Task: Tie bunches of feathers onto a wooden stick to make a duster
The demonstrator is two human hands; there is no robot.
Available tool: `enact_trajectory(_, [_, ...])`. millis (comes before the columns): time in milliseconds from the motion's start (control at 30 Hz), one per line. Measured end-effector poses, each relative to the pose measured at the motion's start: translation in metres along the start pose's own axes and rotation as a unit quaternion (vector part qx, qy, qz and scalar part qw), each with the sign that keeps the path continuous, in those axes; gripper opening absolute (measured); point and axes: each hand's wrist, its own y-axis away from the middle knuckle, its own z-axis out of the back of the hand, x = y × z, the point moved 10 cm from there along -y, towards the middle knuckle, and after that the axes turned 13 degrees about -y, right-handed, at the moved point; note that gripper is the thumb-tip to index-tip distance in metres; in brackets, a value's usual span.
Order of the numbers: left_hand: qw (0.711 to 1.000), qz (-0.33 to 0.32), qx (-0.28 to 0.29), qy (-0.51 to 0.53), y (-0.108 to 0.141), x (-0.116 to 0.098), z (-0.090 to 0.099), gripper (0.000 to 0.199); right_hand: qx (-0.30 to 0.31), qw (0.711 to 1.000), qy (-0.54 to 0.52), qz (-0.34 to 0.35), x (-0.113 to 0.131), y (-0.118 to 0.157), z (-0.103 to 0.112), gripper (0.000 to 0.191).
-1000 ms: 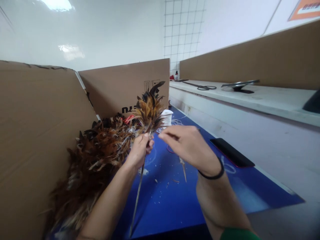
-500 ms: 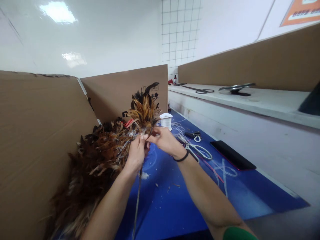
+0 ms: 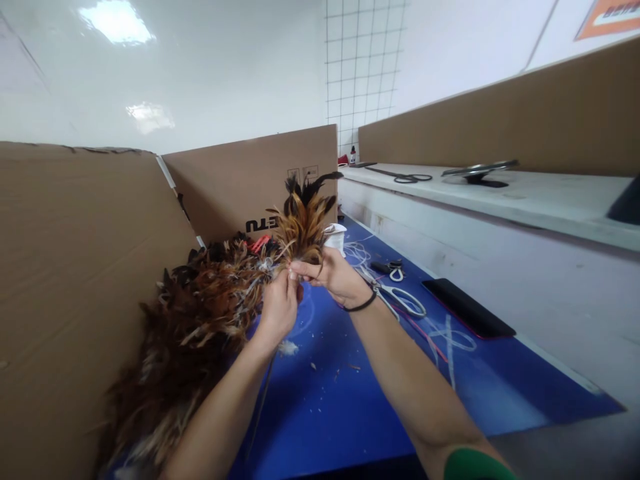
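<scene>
A bunch of golden-brown feathers with black tips (image 3: 303, 223) stands up over the blue table (image 3: 325, 413). My left hand (image 3: 281, 300) is closed at the base of the bunch, thumb and finger pinched together. Against it, my right hand (image 3: 340, 275) grips the lower right side of the same bunch. A thin stick (image 3: 260, 410) runs down from below my left hand toward the near edge. Left of my hands lies a large heap of brown feathers (image 3: 200, 320).
Behind the bunch is a white spool (image 3: 335, 239). To the right lie scissors (image 3: 403, 300), small snips (image 3: 393, 269), clear ribbon (image 3: 450, 340) and a black phone (image 3: 467, 308). Cardboard panels (image 3: 225, 173) border the left and back; a white shelf (image 3: 540, 193) runs along the right.
The feather bunch has shifted right and now leans slightly right, covering part of the spool. The stick's lower end has swung left. Both hands remain together at the base.
</scene>
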Motion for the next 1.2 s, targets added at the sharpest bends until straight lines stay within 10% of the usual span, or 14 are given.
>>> enact_trajectory(433, [0.997,-0.016,-0.033,-0.066,0.005,-0.006,0.007,0.032,-0.012,0.997,-0.075,0.002,-0.005,-0.003,-0.004,0.033])
enact_trajectory(567, [0.993,0.048,0.051,0.093,0.007,0.004,-0.007,0.036,0.012,0.996,-0.09,0.022,-0.003,-0.004,-0.003,0.033])
enact_trajectory(733, [0.918,0.168,0.125,0.336,0.007,0.01,-0.021,0.041,0.041,0.996,-0.082,0.021,0.0,-0.004,-0.003,0.03])
enact_trajectory(1200, [0.87,0.167,0.256,0.387,0.004,0.0,-0.028,0.038,0.113,0.99,-0.088,0.008,0.0,-0.005,-0.012,0.024])
